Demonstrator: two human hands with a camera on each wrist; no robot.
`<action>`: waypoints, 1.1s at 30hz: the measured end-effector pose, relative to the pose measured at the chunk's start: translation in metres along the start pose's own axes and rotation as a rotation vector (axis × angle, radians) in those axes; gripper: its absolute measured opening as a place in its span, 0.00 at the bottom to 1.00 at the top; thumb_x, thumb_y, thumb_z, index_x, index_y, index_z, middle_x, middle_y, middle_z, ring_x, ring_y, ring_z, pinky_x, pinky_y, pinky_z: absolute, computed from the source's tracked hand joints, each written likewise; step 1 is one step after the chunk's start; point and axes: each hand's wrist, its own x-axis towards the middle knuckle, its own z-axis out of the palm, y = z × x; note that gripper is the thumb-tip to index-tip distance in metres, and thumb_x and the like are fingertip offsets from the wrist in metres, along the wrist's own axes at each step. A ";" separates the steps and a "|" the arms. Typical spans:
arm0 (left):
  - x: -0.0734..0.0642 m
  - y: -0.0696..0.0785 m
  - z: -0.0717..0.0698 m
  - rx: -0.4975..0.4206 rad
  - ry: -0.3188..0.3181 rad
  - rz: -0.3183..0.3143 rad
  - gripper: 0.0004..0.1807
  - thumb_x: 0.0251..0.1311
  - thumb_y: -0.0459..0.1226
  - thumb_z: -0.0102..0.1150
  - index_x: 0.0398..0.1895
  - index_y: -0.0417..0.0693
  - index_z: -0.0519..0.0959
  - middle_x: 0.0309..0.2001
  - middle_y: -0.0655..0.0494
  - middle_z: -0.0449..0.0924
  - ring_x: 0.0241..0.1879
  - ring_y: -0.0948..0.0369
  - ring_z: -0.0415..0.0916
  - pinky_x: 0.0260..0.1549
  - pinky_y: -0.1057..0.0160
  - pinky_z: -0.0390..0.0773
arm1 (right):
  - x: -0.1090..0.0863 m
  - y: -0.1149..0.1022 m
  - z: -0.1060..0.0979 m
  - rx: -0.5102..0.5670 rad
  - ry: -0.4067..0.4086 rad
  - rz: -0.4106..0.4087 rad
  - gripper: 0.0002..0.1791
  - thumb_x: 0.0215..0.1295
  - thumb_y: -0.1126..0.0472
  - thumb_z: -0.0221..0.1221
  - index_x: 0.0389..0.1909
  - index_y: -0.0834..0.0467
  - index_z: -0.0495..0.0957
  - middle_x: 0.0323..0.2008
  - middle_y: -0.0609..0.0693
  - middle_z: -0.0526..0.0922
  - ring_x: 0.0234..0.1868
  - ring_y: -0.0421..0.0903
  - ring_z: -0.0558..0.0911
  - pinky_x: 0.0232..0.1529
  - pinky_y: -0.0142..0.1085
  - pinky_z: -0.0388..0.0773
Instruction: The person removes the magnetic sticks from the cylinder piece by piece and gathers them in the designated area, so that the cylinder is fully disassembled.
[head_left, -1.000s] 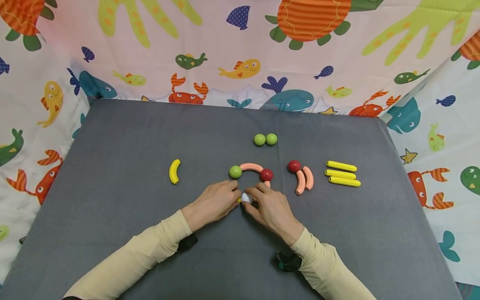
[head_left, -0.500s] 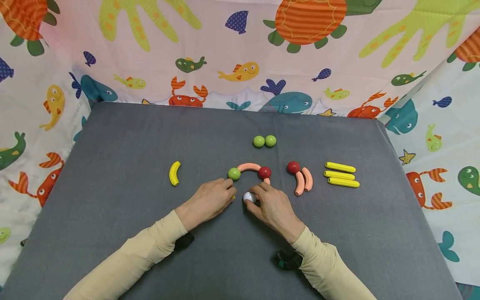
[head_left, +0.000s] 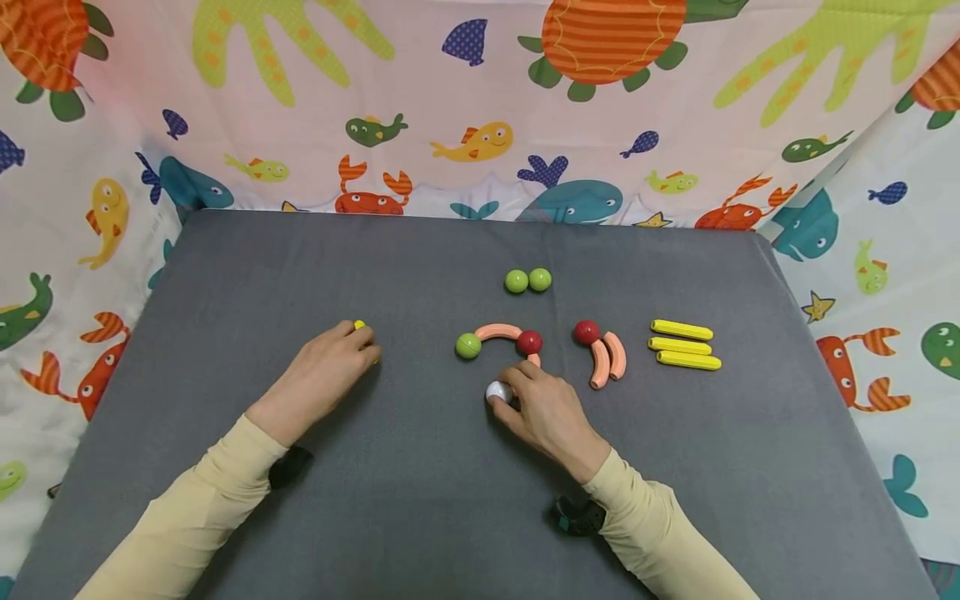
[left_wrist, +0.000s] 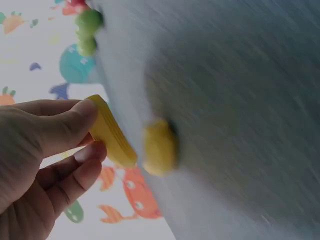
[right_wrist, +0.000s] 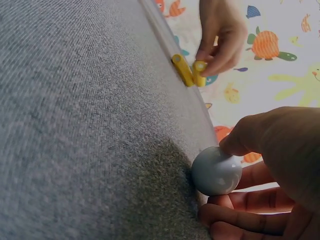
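Note:
At the left of the table, my left hand [head_left: 322, 375] pinches a yellow rod [left_wrist: 114, 135] between thumb and fingers. A second yellow rod [left_wrist: 160, 147], blurred in the left wrist view, lies on the cloth just beside it. From the right wrist view the held rod [right_wrist: 199, 74] and the lying rod [right_wrist: 182, 70] stand close together. My right hand [head_left: 551, 417] holds a glossy white ball [right_wrist: 216, 171] at the table surface, thumb on one side and fingers on the other. Beyond that hand, a pink curved rod [head_left: 498, 332] joins a green ball [head_left: 468, 346] and a red ball [head_left: 529, 342].
Two green balls [head_left: 528, 281] lie toward the back. Right of centre, another red ball [head_left: 587, 332] touches pink curved rods [head_left: 609, 362]. Several straight yellow rods [head_left: 684, 345] lie farther right. A printed sea-animal cloth [head_left: 450, 100] hangs behind the grey table [head_left: 420, 517].
My left hand has moved from beside the white ball to the left, carrying a yellow rod, and is now over the lone curved yellow rod. The right hand stays at the white ball.

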 end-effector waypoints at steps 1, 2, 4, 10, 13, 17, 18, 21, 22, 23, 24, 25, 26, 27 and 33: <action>-0.002 -0.004 0.001 0.015 -0.012 0.004 0.08 0.47 0.23 0.69 0.27 0.43 0.82 0.32 0.50 0.76 0.31 0.53 0.70 0.31 0.58 0.77 | 0.000 0.000 0.000 -0.001 -0.005 0.002 0.09 0.58 0.54 0.66 0.34 0.55 0.82 0.32 0.47 0.82 0.24 0.42 0.80 0.24 0.38 0.77; -0.004 -0.007 0.002 0.032 -0.022 0.013 0.09 0.46 0.23 0.70 0.26 0.43 0.82 0.32 0.50 0.76 0.31 0.53 0.69 0.31 0.58 0.77 | 0.000 0.000 0.000 -0.001 -0.009 0.005 0.09 0.58 0.54 0.66 0.34 0.55 0.81 0.32 0.47 0.82 0.23 0.42 0.79 0.24 0.37 0.77; -0.007 -0.012 0.005 0.063 -0.042 0.030 0.08 0.45 0.23 0.70 0.25 0.43 0.82 0.31 0.49 0.76 0.31 0.53 0.68 0.31 0.59 0.76 | 0.000 0.000 0.000 -0.002 -0.017 0.009 0.09 0.58 0.54 0.66 0.34 0.55 0.81 0.31 0.47 0.81 0.23 0.41 0.78 0.23 0.37 0.76; -0.012 -0.021 0.007 0.031 -0.082 0.035 0.12 0.38 0.21 0.73 0.22 0.44 0.82 0.31 0.48 0.77 0.31 0.53 0.68 0.33 0.59 0.75 | 0.001 0.000 -0.001 0.007 -0.031 0.021 0.08 0.59 0.54 0.66 0.34 0.55 0.82 0.30 0.46 0.79 0.22 0.40 0.77 0.24 0.36 0.75; -0.011 -0.021 0.007 0.010 -0.083 0.025 0.12 0.36 0.20 0.71 0.21 0.43 0.81 0.31 0.48 0.77 0.31 0.51 0.69 0.33 0.57 0.76 | 0.002 0.000 -0.001 0.002 -0.031 0.028 0.08 0.59 0.54 0.66 0.34 0.55 0.82 0.31 0.46 0.80 0.23 0.41 0.77 0.24 0.37 0.76; -0.007 -0.016 0.009 -0.006 -0.055 0.006 0.10 0.43 0.21 0.69 0.21 0.42 0.79 0.27 0.48 0.75 0.30 0.51 0.69 0.32 0.57 0.75 | 0.001 0.000 -0.001 0.001 -0.036 0.027 0.08 0.60 0.54 0.66 0.34 0.54 0.82 0.31 0.47 0.80 0.23 0.41 0.78 0.24 0.37 0.76; -0.005 -0.013 0.009 -0.019 -0.045 -0.004 0.09 0.46 0.23 0.68 0.21 0.42 0.79 0.26 0.49 0.75 0.29 0.51 0.69 0.31 0.57 0.75 | 0.001 0.000 -0.001 0.002 -0.038 0.026 0.08 0.60 0.54 0.66 0.34 0.55 0.82 0.31 0.47 0.80 0.23 0.41 0.77 0.24 0.37 0.76; 0.003 0.000 0.009 -0.101 -0.018 -0.016 0.05 0.55 0.28 0.67 0.25 0.43 0.80 0.27 0.51 0.76 0.30 0.53 0.71 0.33 0.58 0.76 | 0.002 0.001 -0.003 0.004 -0.036 0.024 0.08 0.60 0.54 0.65 0.35 0.55 0.82 0.31 0.47 0.80 0.23 0.41 0.78 0.24 0.37 0.76; 0.007 0.005 0.008 -0.135 -0.016 -0.015 0.04 0.57 0.30 0.66 0.27 0.44 0.80 0.28 0.52 0.76 0.30 0.54 0.72 0.34 0.58 0.76 | 0.002 0.002 -0.004 0.007 -0.033 0.020 0.08 0.60 0.55 0.65 0.36 0.55 0.82 0.32 0.47 0.81 0.24 0.41 0.79 0.25 0.37 0.77; 0.012 0.011 0.007 -0.169 -0.012 -0.012 0.03 0.59 0.32 0.65 0.29 0.44 0.81 0.29 0.52 0.77 0.31 0.55 0.73 0.35 0.59 0.76 | 0.002 0.003 -0.004 0.009 -0.030 0.012 0.09 0.60 0.55 0.65 0.37 0.55 0.82 0.33 0.48 0.81 0.26 0.42 0.80 0.27 0.38 0.77; 0.016 0.016 0.006 -0.200 -0.010 -0.008 0.02 0.60 0.33 0.64 0.32 0.44 0.82 0.30 0.53 0.78 0.32 0.55 0.74 0.35 0.59 0.77 | 0.003 0.005 -0.005 0.015 -0.028 0.001 0.09 0.60 0.56 0.65 0.38 0.56 0.82 0.35 0.48 0.82 0.28 0.43 0.81 0.29 0.39 0.79; 0.021 0.022 0.005 -0.227 -0.010 0.001 0.03 0.61 0.34 0.64 0.35 0.44 0.82 0.32 0.53 0.79 0.32 0.56 0.75 0.36 0.59 0.77 | 0.003 0.007 -0.005 0.020 -0.025 -0.014 0.09 0.59 0.58 0.64 0.40 0.56 0.83 0.37 0.49 0.82 0.31 0.44 0.82 0.32 0.40 0.80; 0.025 0.026 0.005 -0.246 -0.011 0.005 0.04 0.62 0.35 0.64 0.36 0.44 0.82 0.33 0.53 0.79 0.33 0.56 0.75 0.36 0.59 0.77 | 0.004 0.009 -0.005 0.027 -0.025 -0.031 0.11 0.59 0.59 0.64 0.42 0.57 0.83 0.39 0.51 0.82 0.34 0.45 0.82 0.34 0.41 0.81; 0.030 0.030 0.005 -0.260 -0.011 0.005 0.05 0.62 0.35 0.63 0.39 0.44 0.83 0.34 0.53 0.79 0.34 0.56 0.75 0.37 0.59 0.77 | 0.004 0.011 -0.005 0.034 -0.026 -0.046 0.12 0.58 0.61 0.63 0.43 0.57 0.82 0.41 0.52 0.82 0.36 0.46 0.82 0.37 0.41 0.81; 0.053 0.039 0.014 -0.320 -0.061 -0.041 0.09 0.66 0.37 0.59 0.46 0.46 0.83 0.42 0.53 0.81 0.39 0.56 0.76 0.38 0.60 0.80 | 0.004 0.020 -0.007 0.077 -0.049 -0.071 0.17 0.53 0.66 0.61 0.46 0.57 0.82 0.48 0.57 0.77 0.37 0.46 0.81 0.35 0.41 0.80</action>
